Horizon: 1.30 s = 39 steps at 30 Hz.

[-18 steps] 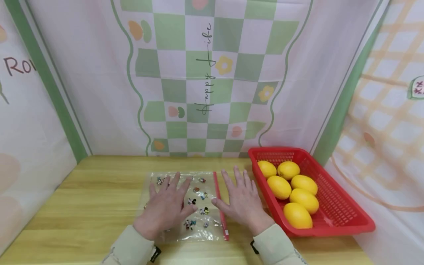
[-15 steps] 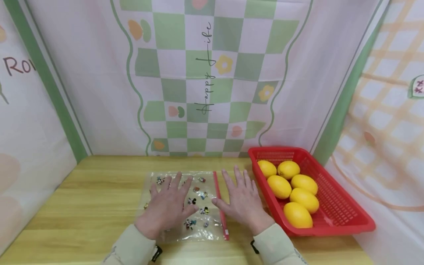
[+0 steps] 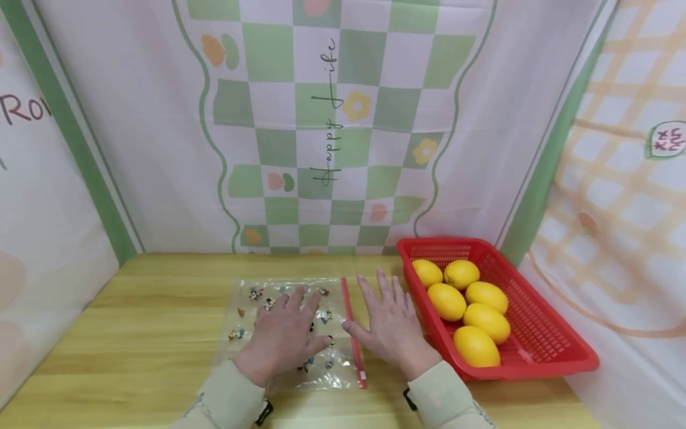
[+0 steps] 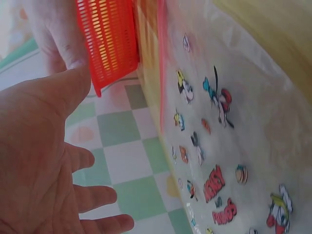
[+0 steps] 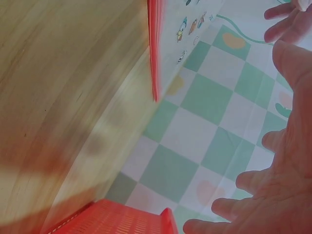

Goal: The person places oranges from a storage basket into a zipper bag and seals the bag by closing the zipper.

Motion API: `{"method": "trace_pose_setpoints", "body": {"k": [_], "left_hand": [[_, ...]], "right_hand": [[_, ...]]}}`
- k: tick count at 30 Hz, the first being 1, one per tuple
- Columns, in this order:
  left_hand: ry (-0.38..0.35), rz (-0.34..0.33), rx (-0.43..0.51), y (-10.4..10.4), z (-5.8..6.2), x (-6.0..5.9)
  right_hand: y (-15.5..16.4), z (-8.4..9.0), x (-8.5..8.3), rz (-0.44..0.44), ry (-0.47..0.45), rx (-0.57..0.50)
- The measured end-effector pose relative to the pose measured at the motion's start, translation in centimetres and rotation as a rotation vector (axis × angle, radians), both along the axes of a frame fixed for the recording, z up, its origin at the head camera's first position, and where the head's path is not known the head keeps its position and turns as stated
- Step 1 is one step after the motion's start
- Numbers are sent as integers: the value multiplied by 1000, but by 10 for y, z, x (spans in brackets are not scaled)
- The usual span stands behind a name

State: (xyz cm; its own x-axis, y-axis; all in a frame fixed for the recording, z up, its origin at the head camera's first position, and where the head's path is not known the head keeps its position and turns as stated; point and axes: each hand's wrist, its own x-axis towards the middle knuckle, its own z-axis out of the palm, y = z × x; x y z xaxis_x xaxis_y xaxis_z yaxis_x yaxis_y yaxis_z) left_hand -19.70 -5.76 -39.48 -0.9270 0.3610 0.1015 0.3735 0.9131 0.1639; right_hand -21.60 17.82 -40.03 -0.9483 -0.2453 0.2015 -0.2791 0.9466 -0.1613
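Note:
A clear zip bag (image 3: 343,372) printed with small cartoon figures lies flat on the wooden table, its red zip edge on the right. Above the bag hovers my left hand (image 3: 284,336), palm down with fingers spread; the left wrist view shows a gap between hand (image 4: 39,146) and bag (image 4: 253,136). My right hand (image 3: 393,325) is held over the table between the zip edge and a red basket (image 3: 552,298), fingers spread and holding nothing. In the right wrist view, that hand (image 5: 278,185) is likewise apart from the table.
Several yellow lemons (image 3: 477,345) lie in the basket, mostly toward its left side. The wooden table (image 3: 139,345) extends to the left of the bag. A printed cloth (image 3: 321,208) hangs behind the table, with more cloth at both sides.
My left hand has shifted slightly right over the bag, uncovering more prints at its left. The right hand stays nearly in place. The whole head view has drifted slightly left.

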Motion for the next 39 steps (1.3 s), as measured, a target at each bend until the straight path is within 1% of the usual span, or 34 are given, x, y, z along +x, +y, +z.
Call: {"method": "trace_pose_setpoints", "body": {"k": [6, 11, 16, 20, 26, 32, 36, 39], "left_hand": [[8, -20, -39, 13, -6, -2], [31, -50, -36, 22, -10, -1], [11, -71, -25, 30, -15, -2], [1, -81, -50, 37, -20, -4], [-23, -58, -93, 50, -21, -3], [-41, -40, -111, 63, -24, -9], [-64, -47, -89, 67, -27, -12], [-94, -50, -47, 69, -28, -13]], "right_hand": [[3, -1, 0, 2, 17, -2], [6, 0, 2, 0, 43, 5], [8, -1, 2, 2, 51, 3], [9, -1, 1, 2, 46, 9], [12, -2, 1, -3, 48, 12], [12, -3, 2, -4, 43, -8], [12, -3, 3, -6, 32, -20], [13, -3, 2, -10, 23, -26]]}}
